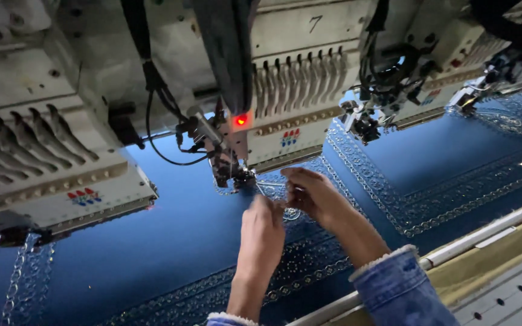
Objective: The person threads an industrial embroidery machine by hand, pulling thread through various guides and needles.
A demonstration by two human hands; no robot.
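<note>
Here hands (285, 208) hold thread (261, 188), running near-horizontal toward needle (241, 178).

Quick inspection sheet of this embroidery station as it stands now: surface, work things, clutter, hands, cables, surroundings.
Surface: blue fabric stretched flat, silver embroidered borders.
Job's things: middle embroidery head, red lamp lit; thin thread barely visible between the hands.
Clutter: nothing seen.
Grippers: left hand and right hand both just below the needle, fingers pinched; actual grip too small to confirm.
Cables: black cable loops down to the head.
Surroundings: neighbouring heads both sides; frame rail along the front.
</note>
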